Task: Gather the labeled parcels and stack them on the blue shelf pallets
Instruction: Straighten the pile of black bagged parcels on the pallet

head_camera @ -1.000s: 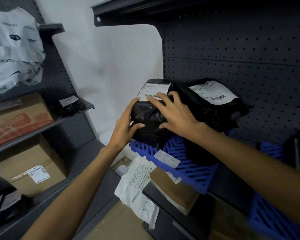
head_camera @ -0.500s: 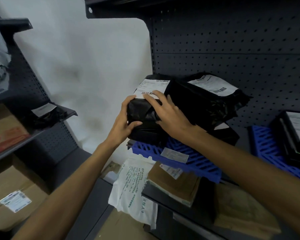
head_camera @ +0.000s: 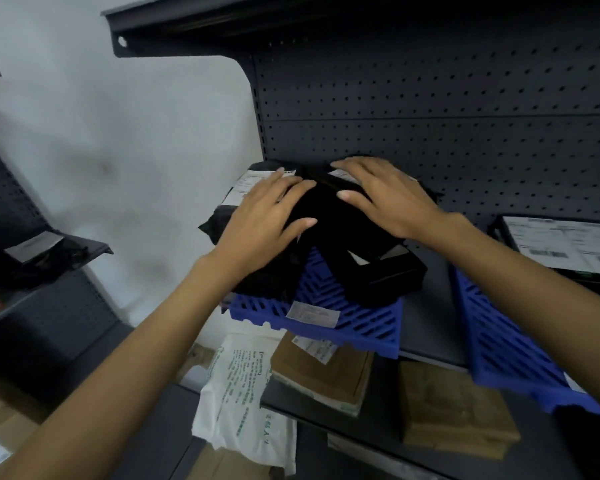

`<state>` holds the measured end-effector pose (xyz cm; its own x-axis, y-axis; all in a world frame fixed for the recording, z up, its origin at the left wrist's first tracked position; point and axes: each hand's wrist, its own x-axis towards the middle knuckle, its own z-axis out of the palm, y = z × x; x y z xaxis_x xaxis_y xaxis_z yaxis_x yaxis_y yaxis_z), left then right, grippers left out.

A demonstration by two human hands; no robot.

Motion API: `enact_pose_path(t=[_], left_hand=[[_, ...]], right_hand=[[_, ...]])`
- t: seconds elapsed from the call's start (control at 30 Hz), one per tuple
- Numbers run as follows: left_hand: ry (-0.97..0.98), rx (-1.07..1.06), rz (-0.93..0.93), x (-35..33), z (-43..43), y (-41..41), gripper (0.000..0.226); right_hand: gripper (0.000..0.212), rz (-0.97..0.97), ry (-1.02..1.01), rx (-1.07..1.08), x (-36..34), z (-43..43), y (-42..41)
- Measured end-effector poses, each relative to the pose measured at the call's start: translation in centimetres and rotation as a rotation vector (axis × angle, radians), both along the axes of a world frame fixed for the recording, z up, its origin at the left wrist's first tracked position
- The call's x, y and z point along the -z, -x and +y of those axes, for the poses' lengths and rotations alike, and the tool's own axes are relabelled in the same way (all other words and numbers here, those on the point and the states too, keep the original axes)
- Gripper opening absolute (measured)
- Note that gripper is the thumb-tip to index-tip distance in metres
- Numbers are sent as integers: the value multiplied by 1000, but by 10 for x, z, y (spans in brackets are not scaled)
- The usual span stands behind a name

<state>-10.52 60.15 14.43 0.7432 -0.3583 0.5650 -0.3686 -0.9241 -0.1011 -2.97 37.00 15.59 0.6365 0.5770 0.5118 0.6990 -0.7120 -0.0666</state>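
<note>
Black labeled parcels (head_camera: 329, 220): piled on blue pallet (head_camera: 347, 306), on the shelf (head_camera: 426, 323). Left hand (head_camera: 267, 220) and right hand (head_camera: 387, 199): both flat, fingers straight, gripping nothing, pressing the pile's top, apparently to settle it.

Hands: 2, left hand (head_camera: 267, 220) and right hand (head_camera: 388, 199).

Blue pallets: 2, near pallet (head_camera: 343, 306) just toward 6 o'clock of centre, far pallet (head_camera: 499, 348) at 4 o'clock.

Black parcels: 5 resolved.
- 3 heaped on the near pallet: labelled bag (head_camera: 229, 216), middle bag (head_camera: 326, 216), flat box (head_camera: 388, 275). The overlap may hide more.
- 1 on the far pallet, big-label parcel (head_camera: 551, 244), 3 o'clock.
- 1 side-shelf parcel (head_camera: 49, 254), 9 o'clock.

Brown parcels: 2, brown parcel A (head_camera: 323, 372) at 6 o'clock, brown parcel B (head_camera: 454, 410) at 5 o'clock.

White printed bag (head_camera: 239, 393): 1, at 7 o'clock.
</note>
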Motion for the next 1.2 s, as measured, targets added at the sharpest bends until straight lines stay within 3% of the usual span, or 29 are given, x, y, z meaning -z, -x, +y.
enact_pose_path(t=[0.2, 0.4, 0.6, 0.77, 1.03, 1.1, 1.2], left_hand=[[-14, -7, 47, 15, -89, -30, 65], [59, -184, 114, 43, -131, -46, 73], [581, -33, 197, 67, -145, -39, 72], [716, -1, 148, 63, -149, -42, 69], [599, 61, 101, 64, -126, -8, 68], [579, 45, 126, 77, -132, 0, 80], [512, -78, 87, 99, -146, 5, 121]], right_hand=[[54, 105, 44, 153, 16, -75, -31], [62, 463, -54, -11, 37, -106, -57], [71, 729, -239, -206, 48, -98, -67], [76, 672, -275, -225, 52, -90, -67], [91, 534, -168, -294, 51, -102, -33], [105, 554, -175, -289, 65, -107, -20], [127, 510, -248, -224, 77, -101, -9]])
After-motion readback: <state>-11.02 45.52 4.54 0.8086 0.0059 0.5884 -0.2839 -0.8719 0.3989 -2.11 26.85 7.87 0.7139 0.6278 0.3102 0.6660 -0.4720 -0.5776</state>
